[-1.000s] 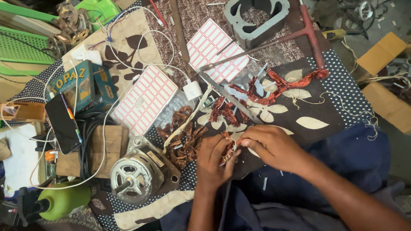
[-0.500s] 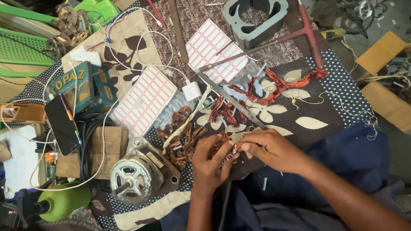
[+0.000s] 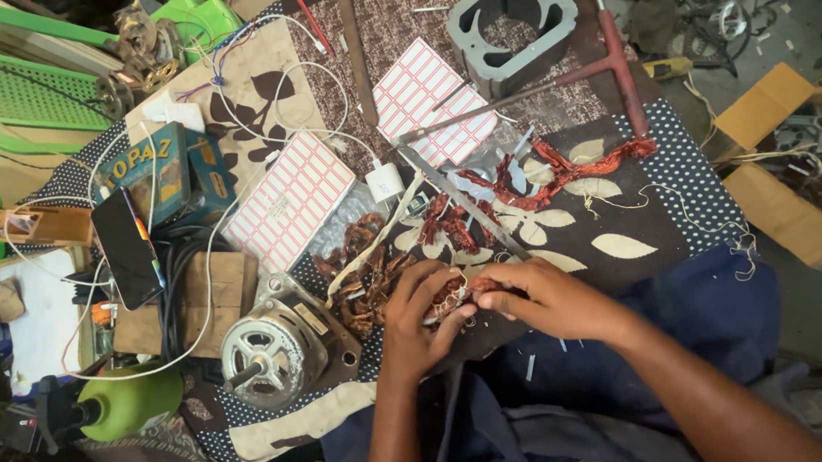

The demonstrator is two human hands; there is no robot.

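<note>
My left hand [image 3: 418, 317] and my right hand [image 3: 550, 297] meet over a small bundle of reddish copper winding wire [image 3: 458, 293]. Both hands pinch it between thumb and fingers. A heap of the same copper coils [image 3: 367, 272] lies just left of my left hand. More red wire strands [image 3: 567, 171] lie on the dark leaf-patterned cloth [image 3: 633, 217] beyond my right hand. A grey electric motor [image 3: 274, 348] sits left of my left wrist.
Two sheets of red-bordered labels [image 3: 293, 200] [image 3: 431, 97], a grey metal motor housing [image 3: 511, 25], a red-handled T-shaped tool [image 3: 613, 65], a black phone [image 3: 123, 244], a teal box [image 3: 151, 171], a green plastic chair [image 3: 23, 88], a green spray bottle [image 3: 128, 400] and cardboard boxes [image 3: 795, 107] surround the workspace.
Both hands stayed together on the wire bundle, with small finger movements. The view shifted slightly.
</note>
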